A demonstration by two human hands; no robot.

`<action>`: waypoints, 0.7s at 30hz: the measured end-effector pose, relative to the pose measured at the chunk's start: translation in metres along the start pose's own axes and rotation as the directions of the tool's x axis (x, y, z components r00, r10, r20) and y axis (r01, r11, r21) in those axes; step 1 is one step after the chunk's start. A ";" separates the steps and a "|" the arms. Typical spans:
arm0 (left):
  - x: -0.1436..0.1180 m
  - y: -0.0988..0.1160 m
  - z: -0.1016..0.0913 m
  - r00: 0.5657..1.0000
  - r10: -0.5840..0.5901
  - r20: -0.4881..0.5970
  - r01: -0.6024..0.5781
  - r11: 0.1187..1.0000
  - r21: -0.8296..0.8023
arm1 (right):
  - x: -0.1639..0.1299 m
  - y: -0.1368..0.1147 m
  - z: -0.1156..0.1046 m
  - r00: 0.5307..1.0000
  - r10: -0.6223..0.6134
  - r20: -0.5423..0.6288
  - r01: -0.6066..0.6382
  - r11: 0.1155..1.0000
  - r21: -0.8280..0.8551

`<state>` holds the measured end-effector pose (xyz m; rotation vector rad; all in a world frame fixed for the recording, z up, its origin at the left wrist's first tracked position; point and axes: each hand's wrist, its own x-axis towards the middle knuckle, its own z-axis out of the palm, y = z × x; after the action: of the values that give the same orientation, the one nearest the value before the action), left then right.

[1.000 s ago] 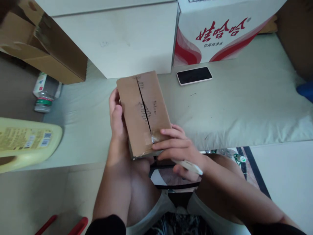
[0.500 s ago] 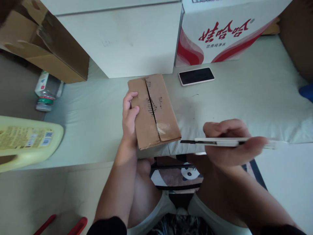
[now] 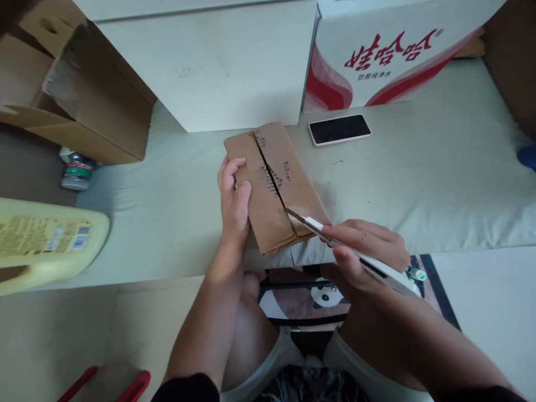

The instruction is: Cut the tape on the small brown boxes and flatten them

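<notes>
You swung utility knife (image 3: pixel 335 237), clenched in right hand (image 3: pixel 364 251), leftward; blade tip met taped seam. Left hand (image 3: pixel 234 198) gripped cardboard box (image 3: pixel 276 187).

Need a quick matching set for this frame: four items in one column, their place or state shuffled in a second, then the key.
Column 1
1. small cardboard box
2. utility knife
3. phone
4. yellow jug

Column 2
A. lying screen up beside the red-and-white carton
B. in the right hand, blade tip at the box seam
C. lying on its side at the left edge
D. steadied by the left hand

Pairs: 1-D, 2-B, 3-A, 4-C
</notes>
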<state>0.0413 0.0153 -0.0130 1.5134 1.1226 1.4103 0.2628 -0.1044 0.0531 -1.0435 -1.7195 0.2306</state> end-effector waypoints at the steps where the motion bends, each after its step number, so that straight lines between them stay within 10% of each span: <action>1: 0.000 0.001 0.000 1.000 0.005 -0.009 -0.005 1.000 0.005 | 0.000 -0.002 0.001 1.000 0.000 0.001 0.000 1.000 -0.013; 8: 0.000 0.002 0.001 1.000 -0.007 -0.020 0.007 1.000 -0.016 | 0.006 -0.007 0.008 0.988 -0.151 0.029 0.153 0.985 -0.083; 21: -0.004 0.003 0.007 0.999 0.017 -0.050 -0.017 1.000 0.001 | 0.004 -0.020 0.010 0.997 -0.068 0.024 0.071 0.985 -0.156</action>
<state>0.0490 0.0104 -0.0125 1.4984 1.1433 1.4668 0.2434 -0.1100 0.0638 -1.0958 -1.8102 0.0608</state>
